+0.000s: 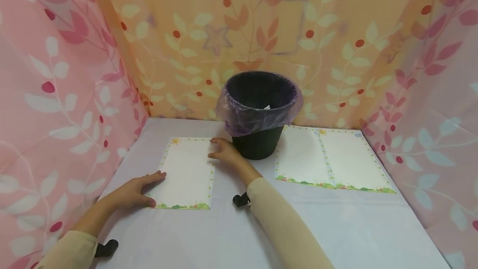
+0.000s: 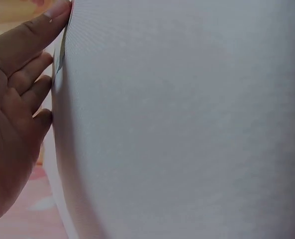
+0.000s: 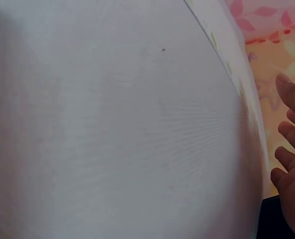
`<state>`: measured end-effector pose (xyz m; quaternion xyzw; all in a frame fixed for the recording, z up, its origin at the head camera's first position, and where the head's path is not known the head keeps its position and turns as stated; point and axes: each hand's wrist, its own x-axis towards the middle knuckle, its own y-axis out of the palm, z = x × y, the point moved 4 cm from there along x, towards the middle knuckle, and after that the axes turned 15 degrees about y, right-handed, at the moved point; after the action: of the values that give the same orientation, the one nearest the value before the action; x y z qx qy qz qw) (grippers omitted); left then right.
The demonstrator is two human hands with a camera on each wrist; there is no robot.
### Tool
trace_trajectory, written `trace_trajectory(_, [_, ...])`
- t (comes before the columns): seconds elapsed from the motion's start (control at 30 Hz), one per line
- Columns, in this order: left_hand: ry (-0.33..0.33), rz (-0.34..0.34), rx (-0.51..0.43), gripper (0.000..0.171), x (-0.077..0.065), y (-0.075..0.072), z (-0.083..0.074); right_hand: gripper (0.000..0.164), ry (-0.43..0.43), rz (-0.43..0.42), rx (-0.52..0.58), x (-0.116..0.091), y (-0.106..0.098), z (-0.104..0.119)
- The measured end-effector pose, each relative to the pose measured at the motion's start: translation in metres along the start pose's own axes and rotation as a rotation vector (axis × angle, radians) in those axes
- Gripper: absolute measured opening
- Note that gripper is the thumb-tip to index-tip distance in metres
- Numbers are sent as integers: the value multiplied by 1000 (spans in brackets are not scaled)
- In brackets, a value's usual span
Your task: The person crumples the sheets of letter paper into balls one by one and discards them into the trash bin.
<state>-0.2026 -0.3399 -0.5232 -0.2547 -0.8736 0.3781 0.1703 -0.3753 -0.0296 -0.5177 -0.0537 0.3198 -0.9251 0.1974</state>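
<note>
Paper (image 1: 186, 173) lies between left hand (image 1: 131, 192) and right hand (image 1: 226, 152), both loosely spread, gripping nothing; it's white, leaf-bordered, sun-cornered.

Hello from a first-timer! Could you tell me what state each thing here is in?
Bin: upright, uncovered.
Purple liner: folded over the bin's rim.
Left sheet: flat, blank inside its printed border.
Middle sheet: flat, partly hidden by the bin.
Right sheet: flat, blank inside its border.
Left grip: bare hand, spread at the left sheet's left edge.
Right grip: bare hand, spread near its upper right corner.
</note>
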Motion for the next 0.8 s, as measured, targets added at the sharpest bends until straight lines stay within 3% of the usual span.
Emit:
trace_trajectory(0.33, [-23,5,10,105,-3,7,1,87,128,49,-107,2,10,-25])
trace_trajectory(0.47, [-17,0,32,106,-4,8,3,94,134,53,-123,3,12,-27])
trace_trajectory(0.8, [-4,-10,39,109,-3,5,3,105,86,48,-339,6,13,-17])
